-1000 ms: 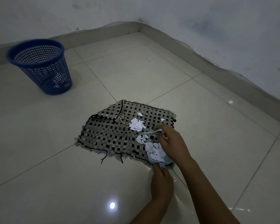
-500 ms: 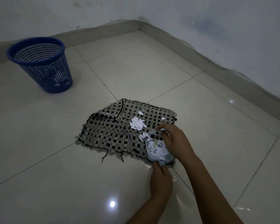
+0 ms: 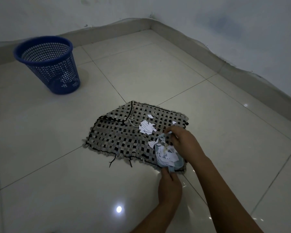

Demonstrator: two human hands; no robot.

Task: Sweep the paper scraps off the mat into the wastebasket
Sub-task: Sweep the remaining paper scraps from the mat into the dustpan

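- On the near right part of the tiled floor (image 3: 158, 78), a woven black-and-grey mat (image 3: 123, 137) is laid flat, with loose threads seen at its near edge.
- At the near right corner of the mat, a small light-blue dustpan (image 3: 175, 163) is rested, and it is filled with white paper scraps (image 3: 167, 154).
- The dustpan handle is held by the left hand (image 3: 170, 187), which is reached in from the near side with the arm stretched forward; its fingers are closed together around the handle.
- The right hand (image 3: 183, 140) is placed just beyond the dustpan, above the mat, with the wrist bent and the palm turned down.
- A thin light-blue tool (image 3: 162, 137), probably a small brush, is pinched by the right fingers; its working end cannot be told clearly, because it is partly hidden by the hand.
- More scraps are left on the mat: one cluster (image 3: 147, 127) lies just beyond the right hand, and a few single pieces are scattered near the far edge.
- Well apart from the mat, at the far left near the wall, a blue mesh wastebasket (image 3: 47, 64) is stood upright on the floor.
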